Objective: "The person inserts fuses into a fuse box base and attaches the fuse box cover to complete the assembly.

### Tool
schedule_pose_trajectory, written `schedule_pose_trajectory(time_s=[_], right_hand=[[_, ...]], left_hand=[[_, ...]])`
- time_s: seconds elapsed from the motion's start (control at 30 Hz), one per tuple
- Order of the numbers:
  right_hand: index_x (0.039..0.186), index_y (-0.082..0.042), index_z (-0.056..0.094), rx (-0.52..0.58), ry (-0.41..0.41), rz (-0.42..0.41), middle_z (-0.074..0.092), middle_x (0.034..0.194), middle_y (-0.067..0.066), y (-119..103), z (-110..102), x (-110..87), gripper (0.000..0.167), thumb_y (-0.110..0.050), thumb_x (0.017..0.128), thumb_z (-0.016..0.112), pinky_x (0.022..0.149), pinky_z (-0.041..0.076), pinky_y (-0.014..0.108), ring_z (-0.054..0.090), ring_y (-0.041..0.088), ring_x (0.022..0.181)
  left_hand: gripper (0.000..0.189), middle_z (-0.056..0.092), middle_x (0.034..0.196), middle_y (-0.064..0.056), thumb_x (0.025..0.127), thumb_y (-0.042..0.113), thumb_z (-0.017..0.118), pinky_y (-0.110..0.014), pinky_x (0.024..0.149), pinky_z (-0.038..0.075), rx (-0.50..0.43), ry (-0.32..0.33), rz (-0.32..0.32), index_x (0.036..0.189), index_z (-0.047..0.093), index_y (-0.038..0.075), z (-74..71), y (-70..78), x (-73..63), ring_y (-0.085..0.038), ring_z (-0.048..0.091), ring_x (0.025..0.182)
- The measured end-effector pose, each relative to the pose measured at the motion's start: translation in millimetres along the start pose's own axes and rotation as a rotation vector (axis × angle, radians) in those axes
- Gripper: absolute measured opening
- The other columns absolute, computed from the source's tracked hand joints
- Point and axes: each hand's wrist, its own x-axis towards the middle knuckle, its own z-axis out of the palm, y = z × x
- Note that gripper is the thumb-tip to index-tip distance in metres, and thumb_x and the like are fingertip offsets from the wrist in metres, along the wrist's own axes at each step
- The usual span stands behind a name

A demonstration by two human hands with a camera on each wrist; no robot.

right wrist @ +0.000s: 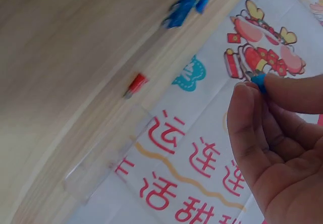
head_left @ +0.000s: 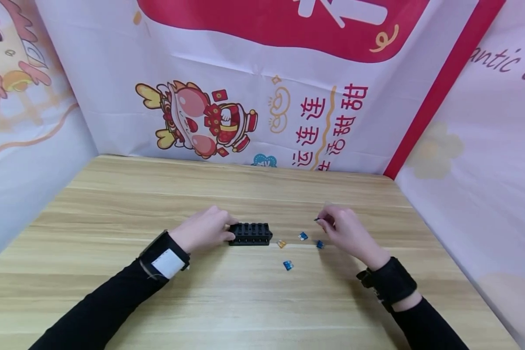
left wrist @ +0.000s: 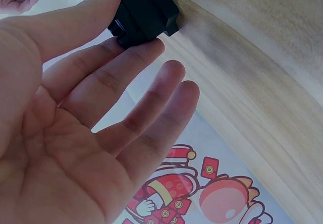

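Observation:
My left hand (head_left: pixel 205 229) holds the left end of a black fuse block (head_left: pixel 250 234) lying on the table. In the left wrist view the thumb is on one side of the block (left wrist: pixel 144 17) and two fingers touch the other; the remaining fingers extend away from it. To the right, my right hand (head_left: pixel 343 231) pinches a small blue blade fuse (right wrist: pixel 258 79) between thumb and fingertip, its metal prongs showing. Between block and right hand lie an orange blade fuse (head_left: pixel 281 243) and blue blade fuses (head_left: pixel 303 236), one of them (head_left: pixel 288 265) closer to the front.
The right wrist view shows a red blade fuse (right wrist: pixel 136 85) and a clear plastic box (right wrist: pixel 108 156) on the wood-grain table (head_left: pixel 157 301). A printed cloth (head_left: pixel 227 53) hangs behind the table's back edge, with more cloth at both sides.

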Motion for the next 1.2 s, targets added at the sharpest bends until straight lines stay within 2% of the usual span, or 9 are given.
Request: schedule_pose_trajectory(time_s=[0.17,0.37,0.5,0.7,0.93,1.2], right_hand=[[0.086,-0.004,0.068,0.027,0.008,0.083,0.064,0.078,0.0,-13.5,1.2,9.7,0.006,-0.001,0.088,0.072,0.06,0.052,0.031,0.06,0.011,0.067],[0.088,-0.005,0.069,0.113,-0.035,0.139,0.065,0.077,0.001,-36.7,8.5,25.8,0.004,-0.006,0.091,0.071,0.057,0.05,0.028,0.058,0.009,0.063],[0.089,-0.005,0.07,0.182,-0.063,0.131,0.066,0.078,0.0,-46.1,17.6,33.8,0.004,-0.008,0.09,0.072,0.057,0.05,0.026,0.059,0.007,0.064],[0.092,-0.002,0.072,0.221,-0.1,0.082,0.067,0.078,-0.003,-54.7,32.1,40.8,0.005,-0.004,0.088,0.073,0.061,0.051,0.025,0.061,0.005,0.067],[0.092,-0.003,0.074,0.208,-0.139,0.123,0.067,0.077,-0.004,-61.6,42.5,50.7,0.005,-0.006,0.088,0.073,0.06,0.05,0.025,0.06,0.004,0.065],[0.091,-0.005,0.077,0.209,-0.207,0.164,0.066,0.074,-0.005,-64.2,51.7,59.9,0.005,-0.007,0.087,0.074,0.056,0.049,0.026,0.058,0.007,0.06]], left_hand=[[0.024,0.056,0.069,0.003,0.09,0.015,0.074,-0.024,0.047,0.029,0.012,-0.002,0.018,0.112,0.073,0.006,0.0,1.4,0.3,-0.006,0.038,0.049],[0.024,0.054,0.065,0.003,0.09,0.015,0.074,-0.024,0.046,0.029,0.0,-0.004,0.013,0.113,0.073,0.007,0.1,1.1,0.7,-0.004,0.037,0.048],[0.026,0.053,0.065,0.003,0.09,0.015,0.074,-0.024,0.046,0.029,0.006,-0.004,0.008,0.114,0.073,0.006,0.3,1.0,0.6,-0.005,0.037,0.048],[0.022,0.056,0.068,0.003,0.09,0.015,0.074,-0.024,0.047,0.03,0.003,-0.004,-0.01,0.111,0.074,0.008,0.6,0.5,1.2,-0.005,0.04,0.049],[0.026,0.058,0.071,0.002,0.091,0.015,0.073,-0.024,0.046,0.03,-0.002,-0.004,-0.02,0.114,0.073,0.005,0.5,0.1,1.0,-0.005,0.04,0.049],[0.014,0.057,0.069,0.004,0.09,0.015,0.074,-0.025,0.048,0.033,0.012,-0.002,-0.003,0.103,0.075,0.009,-0.1,0.3,2.1,-0.006,0.045,0.053]])
